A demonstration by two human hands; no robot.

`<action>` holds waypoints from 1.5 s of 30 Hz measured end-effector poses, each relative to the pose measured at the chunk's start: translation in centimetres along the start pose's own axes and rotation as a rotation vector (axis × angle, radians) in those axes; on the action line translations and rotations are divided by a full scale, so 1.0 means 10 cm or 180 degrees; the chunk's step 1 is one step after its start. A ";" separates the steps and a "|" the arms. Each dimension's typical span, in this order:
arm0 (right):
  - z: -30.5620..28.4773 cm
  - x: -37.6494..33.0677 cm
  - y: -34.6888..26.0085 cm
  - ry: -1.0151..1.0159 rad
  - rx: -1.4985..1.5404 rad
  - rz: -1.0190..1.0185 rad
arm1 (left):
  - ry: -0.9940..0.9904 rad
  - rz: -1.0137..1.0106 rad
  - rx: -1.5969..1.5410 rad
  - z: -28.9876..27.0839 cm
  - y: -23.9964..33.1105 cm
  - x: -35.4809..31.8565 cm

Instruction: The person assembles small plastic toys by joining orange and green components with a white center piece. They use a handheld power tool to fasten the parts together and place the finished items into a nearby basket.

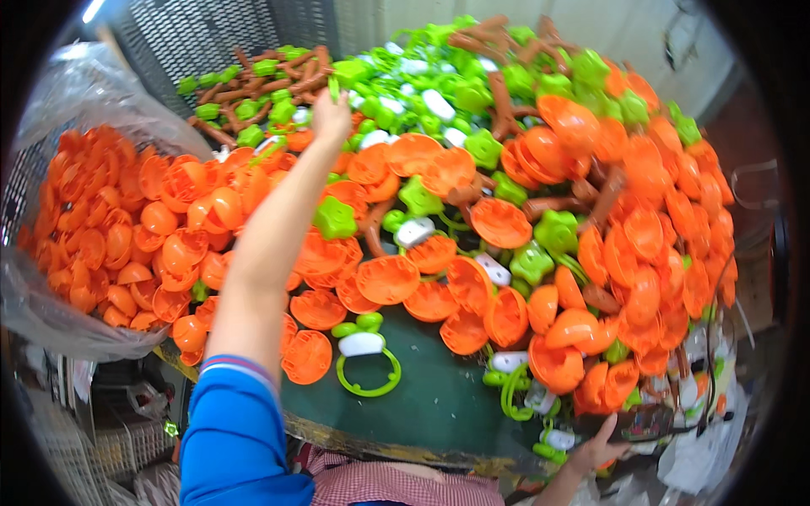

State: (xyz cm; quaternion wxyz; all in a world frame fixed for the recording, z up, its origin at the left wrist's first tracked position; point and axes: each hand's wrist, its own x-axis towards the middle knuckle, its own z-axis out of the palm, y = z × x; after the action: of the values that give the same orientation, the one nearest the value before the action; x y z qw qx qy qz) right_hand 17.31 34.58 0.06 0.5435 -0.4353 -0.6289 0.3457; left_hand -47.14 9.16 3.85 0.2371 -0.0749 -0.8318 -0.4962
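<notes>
My left arm stretches across the pile, and my left hand (332,118) is at its far side, fingers closed on a small green plastic piece (334,88). Around it lie brown stick-like plastic parts (312,76), green star-shaped caps (336,218) and white-and-green pieces (437,104). Low at the right, beside the table's front edge, my right hand (595,447) has its fingers spread and holds nothing visible. Close to it are a white-and-green piece (557,440) and a dark object (645,422) whose kind I cannot make out. One green ring with a white block (363,344) lies on the dark green tabletop (413,388).
Orange half-shells (388,280) cover much of the table and heap high at the right. More orange shells (110,219) fill a clear plastic bag (93,337) at the left. A grey perforated crate (202,42) stands behind. Baskets (126,447) sit below at the left.
</notes>
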 end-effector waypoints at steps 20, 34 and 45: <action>3.20 1.08 -1.55 -0.0944 -0.1429 -0.0734 | -0.3638 0.3623 0.0359 -2.19 0.69 -4.27; 2.31 0.86 -1.77 -0.0720 0.3339 0.1020 | -0.3509 0.3324 0.0194 -2.08 0.81 -4.49; -0.26 -1.07 -0.78 -0.4299 0.1506 0.3443 | -0.3262 0.2967 0.0104 -2.30 0.74 -4.55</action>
State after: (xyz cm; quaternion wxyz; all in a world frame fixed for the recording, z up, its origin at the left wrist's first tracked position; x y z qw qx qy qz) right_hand 18.87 21.60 3.47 -0.1040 -0.2526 -0.4359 0.8576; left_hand 2.76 -1.92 -2.56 0.0039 -0.6458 -0.7274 -0.2321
